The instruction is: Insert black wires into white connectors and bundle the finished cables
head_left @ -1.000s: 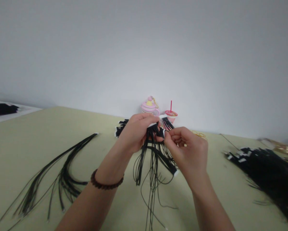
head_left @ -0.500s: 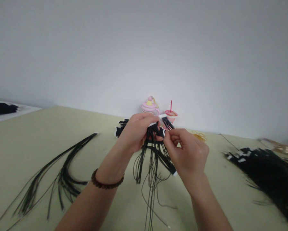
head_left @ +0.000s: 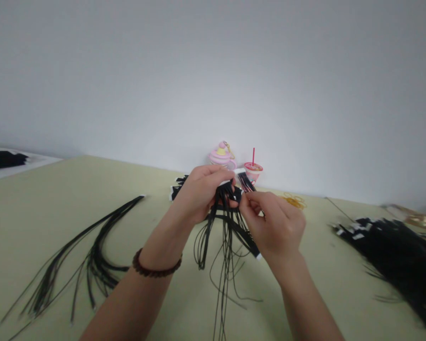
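Right at the middle of the worktop (head_left: 49, 199), both hands are busy: the left hand (head_left: 198, 194), a bead bracelet (head_left: 156, 267) at its wrist, is closed tight round a black cord bunch (head_left: 225, 237) with white tabs, while the right hand (head_left: 275, 232) pinches narrow at its edge, thumb and forefinger on a few strands. Long tails dangle toward 6 o'clock, and that's the danger: a slack pinch could let strands slip, and those tails could snag and tangle. Just beyond, at 12 o'clock, a small plastic cup (head_left: 253, 171) with a red straw stands beside a pink cupcake keychain (head_left: 222, 157); what's in the cup is too small to tell. Loose black cords (head_left: 95, 265) lie at 8 o'clock, a big cord heap (head_left: 390, 255) at 3 o'clock.
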The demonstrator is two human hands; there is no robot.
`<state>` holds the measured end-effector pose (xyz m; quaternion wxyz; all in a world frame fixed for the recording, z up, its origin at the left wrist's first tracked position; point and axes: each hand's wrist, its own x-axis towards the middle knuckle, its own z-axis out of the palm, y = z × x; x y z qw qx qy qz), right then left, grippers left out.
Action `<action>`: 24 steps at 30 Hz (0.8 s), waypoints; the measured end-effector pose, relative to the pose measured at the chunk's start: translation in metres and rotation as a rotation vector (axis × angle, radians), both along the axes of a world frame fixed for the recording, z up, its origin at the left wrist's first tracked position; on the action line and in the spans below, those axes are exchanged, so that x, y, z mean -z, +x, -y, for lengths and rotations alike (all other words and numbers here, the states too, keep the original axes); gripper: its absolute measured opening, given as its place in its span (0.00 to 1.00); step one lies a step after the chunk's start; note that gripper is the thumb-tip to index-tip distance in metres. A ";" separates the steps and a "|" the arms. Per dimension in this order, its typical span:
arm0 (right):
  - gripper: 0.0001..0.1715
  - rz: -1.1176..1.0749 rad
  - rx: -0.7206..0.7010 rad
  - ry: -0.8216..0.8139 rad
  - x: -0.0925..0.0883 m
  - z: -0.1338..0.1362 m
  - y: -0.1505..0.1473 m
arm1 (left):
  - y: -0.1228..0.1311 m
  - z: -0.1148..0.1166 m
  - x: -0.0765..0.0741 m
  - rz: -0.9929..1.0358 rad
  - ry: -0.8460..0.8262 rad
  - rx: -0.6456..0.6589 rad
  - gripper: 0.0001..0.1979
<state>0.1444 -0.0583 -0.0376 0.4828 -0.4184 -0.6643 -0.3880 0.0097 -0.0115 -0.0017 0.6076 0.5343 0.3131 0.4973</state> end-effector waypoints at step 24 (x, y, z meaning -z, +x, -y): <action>0.10 -0.211 -0.117 -0.113 -0.003 0.000 -0.002 | 0.001 0.002 -0.002 0.022 -0.009 0.017 0.09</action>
